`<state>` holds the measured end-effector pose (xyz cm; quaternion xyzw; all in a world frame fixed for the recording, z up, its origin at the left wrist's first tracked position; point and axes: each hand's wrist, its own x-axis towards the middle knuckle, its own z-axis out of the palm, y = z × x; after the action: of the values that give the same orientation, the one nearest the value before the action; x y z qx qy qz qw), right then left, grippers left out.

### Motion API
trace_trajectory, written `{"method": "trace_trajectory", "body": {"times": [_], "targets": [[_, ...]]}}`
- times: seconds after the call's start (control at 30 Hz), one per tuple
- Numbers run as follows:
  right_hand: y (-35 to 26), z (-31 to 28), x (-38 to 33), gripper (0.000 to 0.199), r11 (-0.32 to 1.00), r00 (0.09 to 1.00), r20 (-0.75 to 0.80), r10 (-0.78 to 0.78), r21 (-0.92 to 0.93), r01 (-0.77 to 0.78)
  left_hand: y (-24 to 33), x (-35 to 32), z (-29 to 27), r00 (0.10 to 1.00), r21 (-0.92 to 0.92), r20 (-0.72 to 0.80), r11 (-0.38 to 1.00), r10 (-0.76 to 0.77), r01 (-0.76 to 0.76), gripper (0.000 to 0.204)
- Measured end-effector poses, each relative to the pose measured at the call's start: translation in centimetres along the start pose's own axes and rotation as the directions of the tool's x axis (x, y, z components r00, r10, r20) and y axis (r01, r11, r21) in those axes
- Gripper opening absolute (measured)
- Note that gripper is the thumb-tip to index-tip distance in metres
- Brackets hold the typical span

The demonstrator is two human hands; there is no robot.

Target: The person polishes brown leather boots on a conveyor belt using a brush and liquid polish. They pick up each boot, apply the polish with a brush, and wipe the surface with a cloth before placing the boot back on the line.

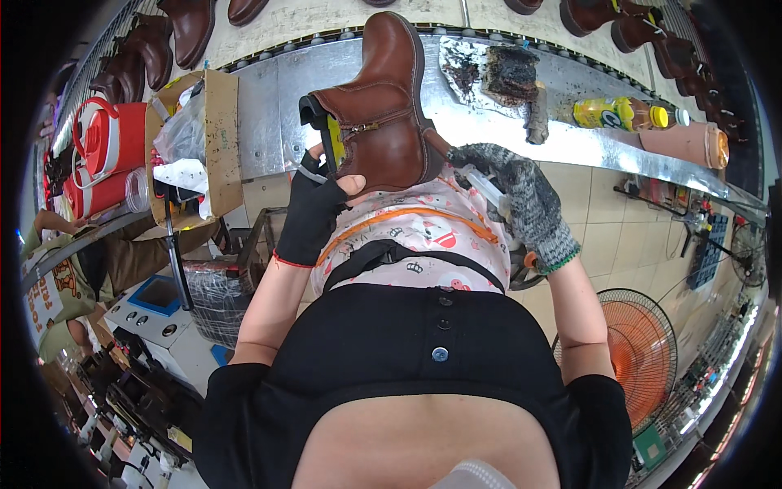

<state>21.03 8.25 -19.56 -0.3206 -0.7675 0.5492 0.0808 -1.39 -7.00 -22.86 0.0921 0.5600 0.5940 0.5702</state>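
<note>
A brown leather boot (383,122) with a short side zip lies on its side above the near edge of the metal bench, toe pointing away from me. My left hand (314,204), in a black fingerless glove, grips it at the shaft opening, thumb on the leather. Yellow material shows inside the opening. My right hand (521,196), in a grey knitted glove, is closed beside the heel. A brown, stick-like piece (437,144) reaches from its fingers to the sole edge, and a pale, translucent object (486,191) shows under the fingers. I cannot tell whether these are one tool.
On the metal bench (277,98) lie a dark-stained block (511,73) on a smeared sheet, a yellow-labelled bottle (615,114) and a tan cylinder (688,145). A cardboard box (220,147) and red jug (110,138) stand left. More boots (191,28) line the conveyor. An orange fan (635,350) stands right.
</note>
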Motion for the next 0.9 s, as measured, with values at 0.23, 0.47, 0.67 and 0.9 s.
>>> {"method": "trace_trajectory", "body": {"times": [0.23,0.47,0.67,0.9], "targets": [[-1.8,-1.0,-2.6,0.044,0.99,0.999,0.031,-0.012,-0.143,0.016,-0.2,-0.3,1.6,0.998,-0.019,-0.064,1.0,-0.023,0.022,0.056],[-2.7,-1.1,-5.1,0.036,0.972,0.994,-0.05,-0.101,-0.218,0.087,0.9,-0.3,4.1,0.996,-0.264,-0.086,0.964,0.0,-0.023,0.047],[-2.8,-0.4,-5.9,0.058,0.952,0.98,-0.108,-0.169,-0.274,0.135,1.5,0.1,4.9,0.996,-0.353,-0.086,0.935,-0.006,-0.025,0.04],[-2.7,-1.0,-6.5,0.046,0.997,0.994,-0.075,-0.08,-0.022,0.079,1.5,0.6,3.8,0.999,-0.442,-0.034,0.897,-0.041,0.022,0.04]]}}
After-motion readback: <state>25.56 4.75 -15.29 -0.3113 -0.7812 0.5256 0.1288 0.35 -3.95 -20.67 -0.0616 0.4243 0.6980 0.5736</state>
